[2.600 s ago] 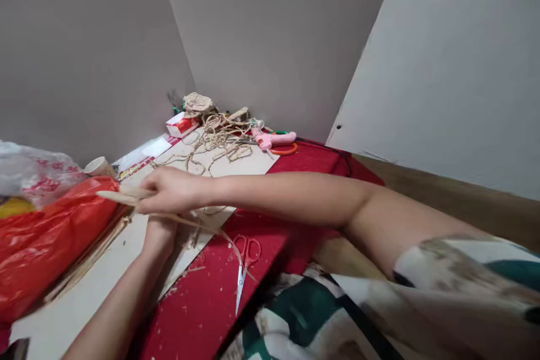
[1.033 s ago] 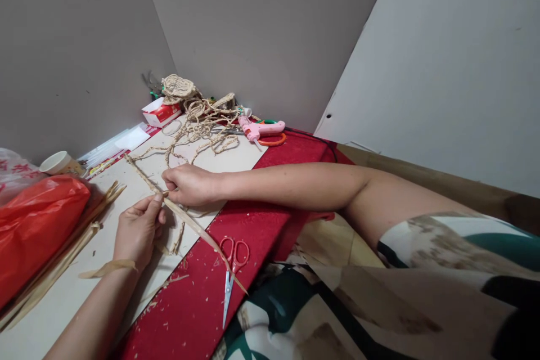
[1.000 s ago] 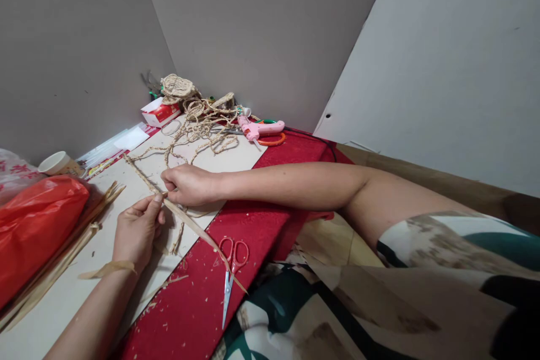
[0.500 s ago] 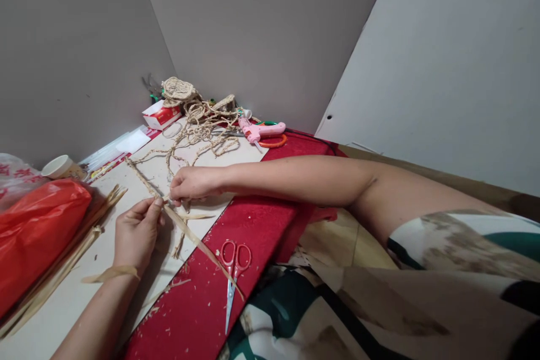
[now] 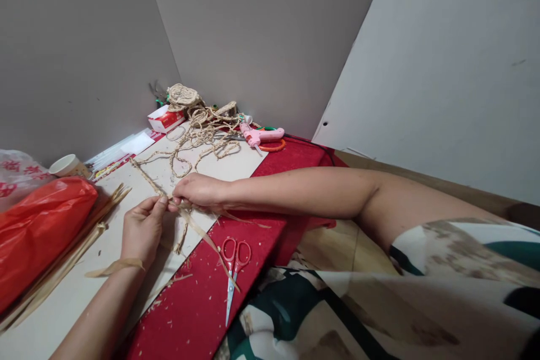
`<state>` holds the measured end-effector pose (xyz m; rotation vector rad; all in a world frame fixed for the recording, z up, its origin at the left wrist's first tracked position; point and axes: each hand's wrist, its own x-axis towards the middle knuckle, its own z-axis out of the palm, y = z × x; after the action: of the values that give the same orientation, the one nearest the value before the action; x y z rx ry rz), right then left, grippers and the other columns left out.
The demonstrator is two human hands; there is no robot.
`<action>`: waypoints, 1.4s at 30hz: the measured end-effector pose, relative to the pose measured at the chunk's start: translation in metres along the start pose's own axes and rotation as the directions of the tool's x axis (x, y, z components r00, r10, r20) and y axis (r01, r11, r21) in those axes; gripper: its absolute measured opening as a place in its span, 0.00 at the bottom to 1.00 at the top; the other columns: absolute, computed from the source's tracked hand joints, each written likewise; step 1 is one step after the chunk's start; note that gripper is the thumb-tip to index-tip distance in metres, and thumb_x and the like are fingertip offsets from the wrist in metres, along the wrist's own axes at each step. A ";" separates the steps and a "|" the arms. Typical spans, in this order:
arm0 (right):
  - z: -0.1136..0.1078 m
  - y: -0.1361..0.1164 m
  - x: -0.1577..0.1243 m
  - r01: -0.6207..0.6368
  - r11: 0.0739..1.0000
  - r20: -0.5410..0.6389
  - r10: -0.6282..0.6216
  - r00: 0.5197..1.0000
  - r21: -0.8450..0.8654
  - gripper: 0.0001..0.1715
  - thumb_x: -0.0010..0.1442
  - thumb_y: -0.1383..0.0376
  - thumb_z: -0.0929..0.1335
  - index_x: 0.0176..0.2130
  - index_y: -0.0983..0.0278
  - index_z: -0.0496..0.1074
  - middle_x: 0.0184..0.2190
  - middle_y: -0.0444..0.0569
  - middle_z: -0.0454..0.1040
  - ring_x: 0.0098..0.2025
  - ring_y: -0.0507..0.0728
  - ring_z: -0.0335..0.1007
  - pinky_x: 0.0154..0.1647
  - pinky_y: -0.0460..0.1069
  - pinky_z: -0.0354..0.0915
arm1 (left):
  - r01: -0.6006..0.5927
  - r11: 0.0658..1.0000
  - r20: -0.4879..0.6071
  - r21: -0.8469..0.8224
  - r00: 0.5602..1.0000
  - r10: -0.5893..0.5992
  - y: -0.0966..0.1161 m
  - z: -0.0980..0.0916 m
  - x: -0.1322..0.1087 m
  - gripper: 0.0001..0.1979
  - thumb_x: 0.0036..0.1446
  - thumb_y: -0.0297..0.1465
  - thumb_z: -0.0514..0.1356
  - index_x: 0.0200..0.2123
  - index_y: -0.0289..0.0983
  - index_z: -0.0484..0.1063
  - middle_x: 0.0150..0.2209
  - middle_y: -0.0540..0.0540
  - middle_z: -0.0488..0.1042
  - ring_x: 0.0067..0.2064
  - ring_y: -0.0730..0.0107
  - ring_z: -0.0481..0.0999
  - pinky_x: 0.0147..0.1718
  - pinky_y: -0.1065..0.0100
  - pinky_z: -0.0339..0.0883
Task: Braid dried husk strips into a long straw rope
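My left hand (image 5: 145,224) pinches a braided straw cord (image 5: 147,178) between thumb and fingers, above the pale board. Right beside it, my right hand (image 5: 198,190) is closed on the flat straw strips at the cord's end; its fingertips are partly hidden. One loose straw strip (image 5: 206,236) runs from the hands down to the right, across the red cloth and over the red-handled scissors (image 5: 234,264). The rest of the cord winds away into a tangled heap (image 5: 202,124) at the back. A strip of straw is wrapped round my left wrist.
A pink glue gun (image 5: 261,135) and a red-and-white box (image 5: 165,119) stand at the back. To the left are a paper cup (image 5: 67,166), a red plastic bag (image 5: 46,225) and a bundle of straw strips (image 5: 76,253). Grey panels rise behind. Straw scraps dot the red cloth (image 5: 177,315).
My right hand has closed in against the left fingertips. A thin strip now sticks out to the right beneath my right wrist. The view has shifted slightly.
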<state>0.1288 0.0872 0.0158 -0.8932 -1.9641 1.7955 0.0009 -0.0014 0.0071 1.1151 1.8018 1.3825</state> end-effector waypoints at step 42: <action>-0.019 -0.013 0.019 -0.154 0.986 0.554 0.094 0.827 0.063 0.19 0.61 0.53 0.63 0.29 0.66 0.63 0.14 0.33 0.48 0.11 0.42 0.39 0.10 0.37 0.38 | 0.191 0.975 0.161 -0.116 0.972 -0.171 0.009 -0.021 0.008 0.15 0.46 0.37 0.67 0.33 0.36 0.67 0.20 0.54 0.68 0.16 0.85 0.54 0.14 0.81 0.47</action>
<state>0.1236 0.1139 0.0281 -0.5063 -2.1377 2.4205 -0.0183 -0.0027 0.0213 0.9355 1.6375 1.2544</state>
